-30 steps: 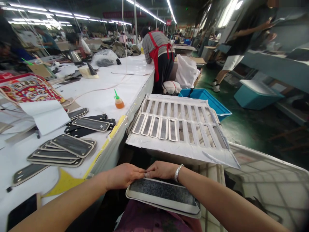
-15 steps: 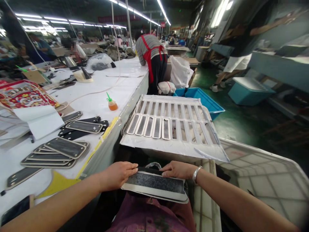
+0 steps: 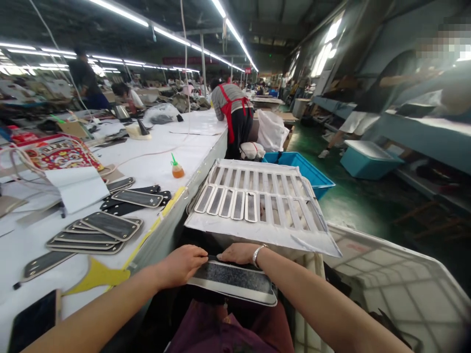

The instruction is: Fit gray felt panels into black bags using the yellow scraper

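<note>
Near my lap lies a long dark panel with a pale border (image 3: pixel 235 280), tilted toward me. My left hand (image 3: pixel 186 264) is closed at its far left edge, fingertips pressed together. Close beside it my right hand (image 3: pixel 237 253), with a silver bracelet on the wrist, is closed on the same far edge, its fingers bent over a dark strip there. What supports the panel underneath is hidden. Beyond the hands, a white slotted board (image 3: pixel 217 228) carries several similar pale-edged pieces (image 3: pixel 226 203) in its near row.
On the white table to the left lie a stack of dark eyeleted panels (image 3: pixel 110 226), a yellow scrap (image 3: pixel 97 277), a phone (image 3: pixel 35 321) and an orange bottle (image 3: pixel 177 170). A white crate (image 3: pixel 415 294) stands right, a blue bin (image 3: pixel 312 171) behind the board. A person in a red apron (image 3: pixel 235 113) bends over the table.
My right hand has slid left along the panel's far edge, close to my left hand. The left hand stays near the left end. The head view has shifted slightly.
</note>
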The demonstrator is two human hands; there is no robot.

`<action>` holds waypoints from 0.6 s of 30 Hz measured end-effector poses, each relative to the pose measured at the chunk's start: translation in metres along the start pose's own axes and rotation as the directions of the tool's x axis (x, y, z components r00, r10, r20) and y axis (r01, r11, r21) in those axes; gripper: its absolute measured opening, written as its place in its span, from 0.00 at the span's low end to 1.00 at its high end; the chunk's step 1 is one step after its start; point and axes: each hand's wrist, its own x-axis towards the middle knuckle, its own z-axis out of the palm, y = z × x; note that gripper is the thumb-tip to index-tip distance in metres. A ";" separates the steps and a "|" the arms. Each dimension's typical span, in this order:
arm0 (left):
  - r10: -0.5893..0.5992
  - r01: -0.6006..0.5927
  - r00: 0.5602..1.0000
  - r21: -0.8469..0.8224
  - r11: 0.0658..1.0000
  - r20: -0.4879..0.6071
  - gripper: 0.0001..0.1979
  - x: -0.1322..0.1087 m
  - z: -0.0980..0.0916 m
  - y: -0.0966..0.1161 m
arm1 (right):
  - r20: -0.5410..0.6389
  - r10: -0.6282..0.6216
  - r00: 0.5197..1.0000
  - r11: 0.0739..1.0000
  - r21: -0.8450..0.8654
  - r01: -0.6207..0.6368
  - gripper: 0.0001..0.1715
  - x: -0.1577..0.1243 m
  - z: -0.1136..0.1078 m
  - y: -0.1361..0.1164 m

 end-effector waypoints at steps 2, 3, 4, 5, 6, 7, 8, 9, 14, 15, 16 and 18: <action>0.000 0.000 1.000 -0.016 1.000 0.003 0.15 -0.004 0.000 -0.003 | 0.026 -0.041 0.999 0.999 -0.014 0.042 0.26 0.018 0.004 -0.012; -0.004 0.004 1.000 -0.025 1.000 0.007 0.15 -0.006 0.000 -0.004 | 0.037 -0.055 0.998 0.998 -0.017 0.056 0.26 0.025 0.006 -0.015; -0.008 0.008 1.000 -0.036 0.999 0.011 0.15 -0.007 -0.001 -0.005 | 0.045 -0.066 0.997 0.998 -0.016 0.067 0.26 0.031 0.008 -0.018; -0.011 0.012 1.000 -0.048 0.999 0.012 0.15 -0.008 -0.001 -0.005 | 0.050 -0.077 0.996 0.997 -0.012 0.078 0.27 0.035 0.009 -0.019; -0.014 0.014 1.000 -0.059 0.998 0.011 0.15 -0.008 -0.001 -0.006 | 0.052 -0.091 0.995 0.996 -0.007 0.091 0.28 0.037 0.010 -0.019; -0.014 0.014 1.000 -0.067 0.998 0.007 0.15 -0.008 -0.001 -0.006 | 0.049 -0.110 0.993 0.994 0.000 0.110 0.28 0.036 0.010 -0.018; -0.015 0.015 1.000 -0.071 0.997 0.003 0.16 -0.008 -0.001 -0.006 | 0.044 -0.134 0.990 0.991 0.007 0.134 0.27 0.033 0.010 -0.015; -0.016 0.016 1.000 -0.070 0.997 0.001 0.16 -0.006 -0.001 -0.006 | 0.039 -0.159 0.987 0.987 0.014 0.159 0.27 0.028 0.009 -0.011; -0.016 0.016 1.000 -0.030 0.999 0.005 0.15 0.003 0.000 -0.004 | 0.027 -0.197 0.980 0.980 0.049 0.195 0.28 -0.013 -0.001 0.020; -0.009 0.009 1.000 -0.016 1.000 0.008 0.14 0.005 -0.001 -0.002 | 0.020 -0.184 0.983 0.982 0.053 0.183 0.27 -0.022 -0.003 0.025; -0.006 0.006 1.000 0.001 1.000 0.012 0.14 0.007 -0.002 0.000 | 0.006 -0.167 0.986 0.985 0.056 0.166 0.26 -0.030 -0.005 0.030; -0.020 0.019 1.000 0.049 0.999 0.021 0.12 0.011 -0.005 0.008 | -0.049 -0.118 0.992 0.991 0.056 0.120 0.22 -0.049 -0.008 0.035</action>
